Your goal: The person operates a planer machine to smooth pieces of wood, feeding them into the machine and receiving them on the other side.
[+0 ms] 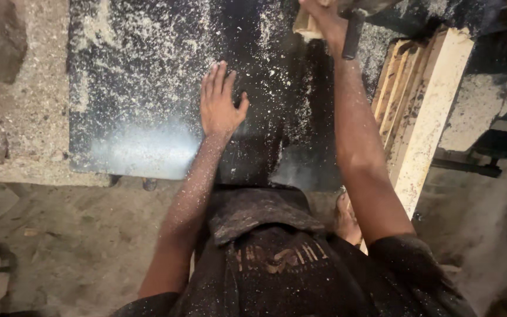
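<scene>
Surface: dark metal table [142,88], dusted with sawdust.
Left hand [220,103]: mine, open, flat on table.
Right hand [323,20]: mine, gripping small wood block [305,26] at top edge, well apart from left.
Side: wood planks [423,111] stacked right of my arm.

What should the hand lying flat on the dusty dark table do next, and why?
Probably sweep sideways. The left hand lies flat and open on the dark metal table top, which is speckled with pale sawdust, thickest ahead of its fingers. The right hand is busy, gripping a pale wooden piece at the far edge.
</scene>
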